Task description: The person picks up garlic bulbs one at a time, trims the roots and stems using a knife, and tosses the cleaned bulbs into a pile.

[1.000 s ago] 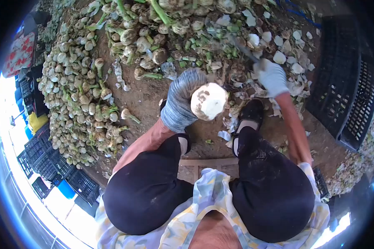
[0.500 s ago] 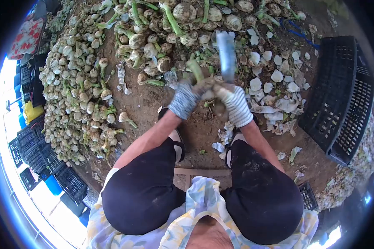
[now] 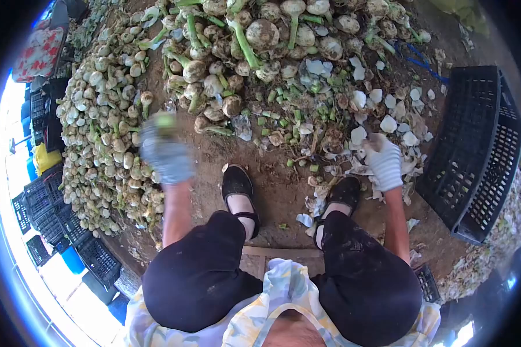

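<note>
My left hand [image 3: 167, 153], in a grey striped knit glove and smeared by motion, is over the right edge of the heap of garlic bulbs [image 3: 101, 133]. The pale green cut stem [image 3: 165, 120] of a garlic bulb sticks out past its fingers; the bulb itself is hidden by the glove. My right hand [image 3: 384, 163], in a white striped glove with soiled fingertips, is curled closed above scattered white skins [image 3: 410, 139]. No knife blade shows clearly there, and whatever those fingers hold is hidden. Untrimmed garlic with long green stems [image 3: 246, 46] lies in front, at the top.
Chopped stem pieces [image 3: 295, 118] and peelings litter the soil between my hands. Black plastic crates [image 3: 463, 156] stand at the right, and more crates [image 3: 43, 202] at the far left. A blue cord [image 3: 419, 61] lies at the upper right. My shoes [image 3: 237, 182] are below.
My hands were together at the centre, the left with a green-stemmed bulb and the right with a blurred broad-bladed knife. They have parted: left toward the heap, right toward the skins.
</note>
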Demonstrator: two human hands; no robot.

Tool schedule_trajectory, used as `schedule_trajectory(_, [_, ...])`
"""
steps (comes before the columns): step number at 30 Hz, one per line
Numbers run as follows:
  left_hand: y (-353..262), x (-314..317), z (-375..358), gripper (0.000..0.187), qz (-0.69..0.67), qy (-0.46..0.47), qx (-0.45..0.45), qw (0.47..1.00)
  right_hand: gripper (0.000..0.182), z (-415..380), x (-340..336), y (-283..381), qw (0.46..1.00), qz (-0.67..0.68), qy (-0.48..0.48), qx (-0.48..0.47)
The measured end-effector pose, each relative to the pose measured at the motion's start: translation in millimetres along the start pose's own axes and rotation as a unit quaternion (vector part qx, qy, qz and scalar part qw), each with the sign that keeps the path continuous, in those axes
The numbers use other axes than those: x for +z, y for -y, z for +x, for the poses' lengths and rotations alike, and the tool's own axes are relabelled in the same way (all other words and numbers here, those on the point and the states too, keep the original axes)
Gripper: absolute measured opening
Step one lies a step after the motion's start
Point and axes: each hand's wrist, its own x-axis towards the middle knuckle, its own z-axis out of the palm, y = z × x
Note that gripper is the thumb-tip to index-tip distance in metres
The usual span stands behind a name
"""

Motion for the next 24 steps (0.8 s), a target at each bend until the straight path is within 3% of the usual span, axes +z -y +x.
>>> schedule_trajectory(1, [-22, -16, 27, 0.025, 0.013, -0.133, -0.028, 0.991, 0.026, -6, 8, -11, 0.972, 0.215, -0.053, 0.086])
schedule_trajectory(2, [-28, -55, 54, 0.023, 0.445, -0.192, 0.126, 0.865, 0.029, -5, 9, -14, 0.888, 0.417, -0.105, 0.162])
schedule_trajectory(3, [-41, -68, 67, 0.021, 0.775, -0.213, 0.249, 0.540, 0.029, 0, 6, -7, 0.887, 0.420, -0.108, 0.158])
schedule_trajectory(4, [-36, -70, 72, 0.021, 0.774, -0.217, 0.252, 0.539, 0.026, 3, 6, 3, 0.866, 0.458, -0.114, 0.164])
schedule_trajectory(5, [-43, -40, 66, 0.022, 0.445, -0.148, 0.210, 0.858, 0.024, 6, 3, 18, 0.845, 0.494, -0.118, 0.170])
schedule_trajectory(6, [-47, -8, 60, 0.024, 0.019, -0.046, 0.126, 0.991, 0.025, 8, 8, 26, 0.839, 0.507, -0.088, 0.178])
schedule_trajectory(7, [-47, 23, 54, 0.044, 0.400, 0.028, 0.245, 0.883, 0.026, 11, 18, 28, 0.860, 0.477, -0.069, 0.166])
schedule_trajectory(8, [-30, 50, 55, 0.048, 0.230, 0.098, 0.191, 0.949, 0.027, 10, 27, 33, 0.873, 0.463, -0.083, 0.127])
schedule_trajectory(9, [-7, 74, 64, 0.053, 0.049, 0.164, 0.130, 0.977, 0.027, 8, 32, 39, 0.885, 0.447, -0.098, 0.088])
schedule_trajectory(10, [14, 97, 87, 0.059, 0.314, 0.142, 0.067, 0.936, 0.027, 4, 30, 46, 0.887, 0.444, -0.098, 0.087])
schedule_trajectory(11, [30, 115, 97, 0.050, 0.394, 0.196, 0.020, 0.898, 0.027, -1, 25, 53, 0.888, 0.444, -0.077, 0.090])
schedule_trajectory(13, [89, 141, 145, 0.054, 0.652, 0.320, 0.002, 0.688, 0.027, -7, 21, 52, 0.890, 0.442, -0.060, 0.098])
schedule_trajectory(14, [83, 144, 138, 0.054, 0.651, 0.323, 0.002, 0.687, 0.027, -10, 22, 49, 0.896, 0.430, -0.066, 0.090])
schedule_trajectory(15, [69, 148, 126, 0.048, 0.488, 0.284, -0.065, 0.823, 0.027, -12, 23, 46, 0.903, 0.417, -0.071, 0.080])
schedule_trajectory(16, [62, 147, 117, 0.042, 0.301, 0.229, -0.130, 0.917, 0.027, -13, 26, 42, 0.887, 0.449, -0.058, 0.091])
schedule_trajectory(17, [57, 142, 110, 0.042, 0.300, 0.227, -0.129, 0.917, 0.027, -13, 27, 37, 0.888, 0.448, -0.056, 0.090])
schedule_trajectory(20, [47, 122, 96, 0.027, 0.118, 0.147, -0.159, 0.969, 0.029, -12, 28, 39, 0.898, 0.425, -0.041, 0.108])
schedule_trajectory(23, [35, 103, 91, 0.024, -0.070, 0.070, -0.181, 0.979, 0.028, -13, 21, 49, 0.864, 0.488, -0.095, 0.079])
schedule_trajectory(24, [34, 104, 94, 0.024, -0.067, 0.073, -0.177, 0.979, 0.028, -12, 18, 52, 0.897, 0.423, -0.124, 0.032])
